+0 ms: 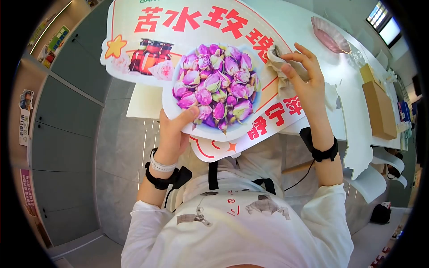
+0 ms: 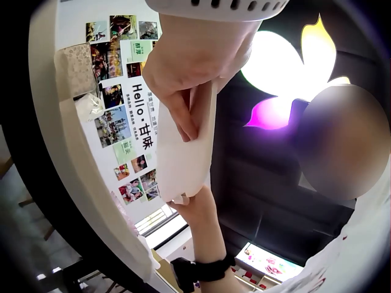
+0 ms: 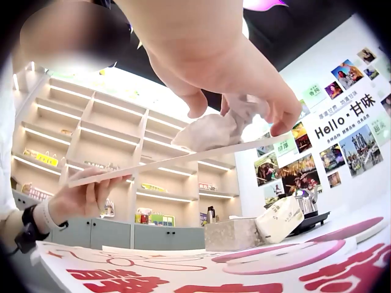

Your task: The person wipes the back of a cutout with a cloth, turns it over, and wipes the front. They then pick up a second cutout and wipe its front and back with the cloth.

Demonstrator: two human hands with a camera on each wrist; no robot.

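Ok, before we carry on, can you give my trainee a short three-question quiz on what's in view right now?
1. Which hand grips the rosebud sign with its thumb over the flower picture?
2. True or false: the cloth rests against the sign's printed face.
3. Fill in the blank: the pink fluted bowl stands on the ____.

Key:
1. The left hand.
2. True.
3. White table.
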